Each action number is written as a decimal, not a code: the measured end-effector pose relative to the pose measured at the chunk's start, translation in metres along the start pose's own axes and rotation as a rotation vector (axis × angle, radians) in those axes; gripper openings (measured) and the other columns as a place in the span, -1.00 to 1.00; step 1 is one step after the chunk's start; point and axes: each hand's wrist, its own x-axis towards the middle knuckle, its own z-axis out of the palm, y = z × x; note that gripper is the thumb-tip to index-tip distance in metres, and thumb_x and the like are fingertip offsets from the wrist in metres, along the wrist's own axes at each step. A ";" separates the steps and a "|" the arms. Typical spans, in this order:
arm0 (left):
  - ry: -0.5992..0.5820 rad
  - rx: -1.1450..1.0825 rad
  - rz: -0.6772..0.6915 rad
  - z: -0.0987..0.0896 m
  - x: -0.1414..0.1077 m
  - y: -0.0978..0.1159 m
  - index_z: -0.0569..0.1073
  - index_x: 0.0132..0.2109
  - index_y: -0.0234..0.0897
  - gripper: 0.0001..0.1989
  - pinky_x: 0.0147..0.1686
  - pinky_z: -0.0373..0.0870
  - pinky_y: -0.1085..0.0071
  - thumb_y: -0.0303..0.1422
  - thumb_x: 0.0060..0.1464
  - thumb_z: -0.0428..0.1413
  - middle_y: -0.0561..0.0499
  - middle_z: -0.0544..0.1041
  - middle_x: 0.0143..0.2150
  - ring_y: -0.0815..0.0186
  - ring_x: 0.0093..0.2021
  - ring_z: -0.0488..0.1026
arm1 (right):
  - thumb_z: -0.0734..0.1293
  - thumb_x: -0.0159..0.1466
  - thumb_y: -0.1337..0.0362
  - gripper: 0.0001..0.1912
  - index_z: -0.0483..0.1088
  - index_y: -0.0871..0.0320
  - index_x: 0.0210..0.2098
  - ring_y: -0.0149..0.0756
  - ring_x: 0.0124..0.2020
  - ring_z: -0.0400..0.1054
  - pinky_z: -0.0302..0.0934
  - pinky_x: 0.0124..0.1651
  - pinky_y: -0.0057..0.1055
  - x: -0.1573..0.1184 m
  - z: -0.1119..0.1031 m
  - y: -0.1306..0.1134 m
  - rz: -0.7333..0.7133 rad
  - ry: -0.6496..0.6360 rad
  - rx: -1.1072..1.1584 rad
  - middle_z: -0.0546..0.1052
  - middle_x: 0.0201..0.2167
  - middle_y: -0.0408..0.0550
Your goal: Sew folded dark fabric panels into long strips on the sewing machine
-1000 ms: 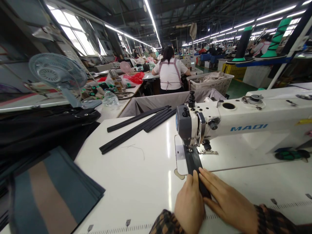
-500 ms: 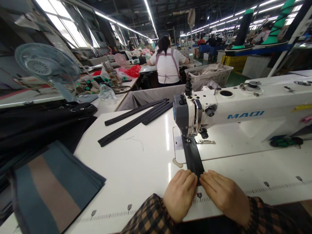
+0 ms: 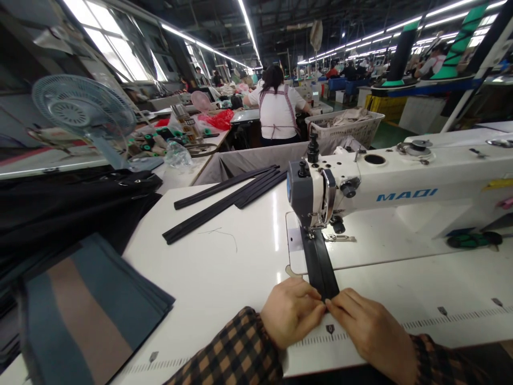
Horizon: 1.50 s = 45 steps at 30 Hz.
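A black fabric strip (image 3: 321,267) runs lengthwise from under the presser foot of the white sewing machine (image 3: 404,187) toward me, with a fold line along its middle. My left hand (image 3: 294,312) pinches the near end of the strip from the left. From the right, my right hand (image 3: 366,323) pinches the same end, its fingertips close against those of the left. The very end of the strip is partly covered by my fingers. Both hands rest close to the table, just above the printed ruler scale (image 3: 329,330).
Several black strips (image 3: 216,209) lie left of the machine, near loose thread (image 3: 218,231). A stack of blue-grey fabric panels (image 3: 100,305) with a brown band sits at left. Beyond are a fan (image 3: 82,115), a basket (image 3: 348,127) and a seated co-worker (image 3: 278,109).
My fingers have gone from lying flat over the strip's sides to pinching its near end, and my left wrist has turned. The view has shifted slightly; the strip is still under the foot.
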 end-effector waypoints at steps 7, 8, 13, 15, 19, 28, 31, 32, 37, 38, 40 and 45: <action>-0.001 0.096 -0.223 0.008 0.030 -0.014 0.24 -0.01 -0.37 -0.51 0.09 0.15 0.15 -0.31 -0.10 0.15 -0.19 0.24 0.10 0.14 0.13 0.13 | 0.06 0.26 0.46 -0.74 0.35 0.22 -0.36 -0.34 -0.41 0.26 0.17 -0.39 -0.41 0.004 -0.002 -0.002 -0.046 0.062 -0.001 0.36 -0.50 -0.08; -0.026 0.100 -0.222 0.009 0.029 -0.015 0.24 -0.01 -0.36 -0.50 0.10 0.15 0.15 -0.29 -0.11 0.16 -0.18 0.23 0.11 0.14 0.15 0.11 | 0.06 0.26 0.45 -0.74 0.35 0.21 -0.35 -0.34 -0.41 0.26 0.16 -0.40 -0.41 0.004 -0.002 -0.001 -0.050 0.064 0.010 0.37 -0.50 -0.08; -0.071 0.082 -0.202 0.009 0.018 -0.018 0.18 0.06 -0.30 -0.53 0.08 0.21 0.23 -0.29 0.01 0.07 -0.11 0.21 0.14 0.23 0.16 0.10 | 0.05 0.26 0.44 -0.76 0.33 0.20 -0.30 -0.34 -0.39 0.25 0.13 -0.40 -0.40 0.008 0.001 0.008 -0.052 0.055 0.002 0.36 -0.46 -0.09; -0.066 0.077 -0.186 0.007 0.015 -0.018 0.19 0.07 -0.28 -0.58 0.07 0.23 0.27 -0.34 0.04 0.03 -0.09 0.25 0.12 0.26 0.15 0.13 | 0.06 0.25 0.44 -0.77 0.33 0.19 -0.32 -0.35 -0.39 0.25 0.10 -0.41 -0.40 0.012 0.002 0.014 -0.052 0.051 -0.032 0.35 -0.47 -0.11; -0.037 0.059 -0.151 0.005 0.012 -0.023 0.27 0.01 -0.23 -0.70 0.04 0.27 0.31 -0.41 0.10 -0.06 -0.04 0.32 0.06 0.29 0.10 0.20 | 0.10 0.24 0.43 -0.81 0.32 0.17 -0.38 -0.36 -0.41 0.24 0.06 -0.43 -0.40 0.027 0.004 0.025 -0.063 0.065 -0.133 0.33 -0.48 -0.12; -0.036 0.032 -0.099 0.001 0.017 -0.045 0.32 -0.04 -0.22 -0.73 0.00 0.31 0.39 -0.45 0.14 -0.14 -0.02 0.37 0.01 0.35 0.03 0.29 | 0.13 0.23 0.43 -0.84 0.30 0.16 -0.38 -0.39 -0.40 0.20 0.01 -0.46 -0.41 0.055 0.007 0.049 -0.076 0.039 -0.222 0.33 -0.46 -0.14; -0.034 0.055 -0.103 0.000 0.022 -0.051 0.33 -0.06 -0.23 -0.74 -0.03 0.33 0.38 -0.45 0.15 -0.16 -0.03 0.37 -0.01 0.35 0.00 0.30 | 0.14 0.23 0.43 -0.85 0.29 0.16 -0.39 -0.38 -0.40 0.19 0.00 -0.46 -0.39 0.064 0.009 0.057 -0.074 0.034 -0.251 0.32 -0.46 -0.15; -0.034 0.064 -0.102 0.000 0.024 -0.053 0.34 -0.08 -0.24 -0.75 -0.05 0.33 0.38 -0.45 0.15 -0.16 -0.03 0.38 -0.04 0.35 -0.01 0.31 | 0.14 0.23 0.43 -0.85 0.29 0.16 -0.39 -0.37 -0.41 0.19 -0.01 -0.46 -0.39 0.067 0.010 0.060 -0.075 0.034 -0.259 0.32 -0.46 -0.15; -0.021 0.093 -0.100 -0.002 0.029 -0.056 0.36 -0.15 -0.27 -0.77 -0.10 0.36 0.39 -0.45 0.15 -0.16 -0.04 0.41 -0.12 0.34 -0.06 0.33 | 0.11 0.26 0.41 -0.82 0.31 0.18 -0.39 -0.38 -0.42 0.20 0.02 -0.43 -0.38 0.071 0.012 0.065 -0.097 0.035 -0.278 0.33 -0.47 -0.14; -0.017 0.089 -0.100 -0.002 0.028 -0.056 0.36 -0.15 -0.26 -0.77 -0.10 0.36 0.39 -0.45 0.14 -0.16 -0.04 0.41 -0.11 0.35 -0.06 0.33 | 0.10 0.27 0.41 -0.81 0.31 0.18 -0.37 -0.38 -0.41 0.21 0.04 -0.41 -0.38 0.071 0.012 0.065 -0.105 0.034 -0.277 0.34 -0.46 -0.14; -0.014 0.079 -0.100 -0.001 0.026 -0.056 0.35 -0.15 -0.25 -0.77 -0.10 0.37 0.39 -0.46 0.14 -0.16 -0.04 0.40 -0.07 0.34 -0.06 0.34 | 0.09 0.28 0.40 -0.80 0.32 0.18 -0.33 -0.38 -0.39 0.22 0.08 -0.37 -0.38 0.069 0.013 0.064 -0.118 0.031 -0.274 0.35 -0.45 -0.14; -0.025 0.076 -0.130 0.000 0.027 -0.059 0.31 -0.09 -0.25 -0.72 -0.03 0.32 0.35 -0.52 0.09 -0.17 -0.05 0.35 0.00 0.32 0.00 0.31 | 0.08 0.28 0.41 -0.78 0.34 0.20 -0.32 -0.36 -0.37 0.25 0.14 -0.31 -0.36 0.069 0.015 0.065 -0.101 0.040 -0.252 0.37 -0.44 -0.11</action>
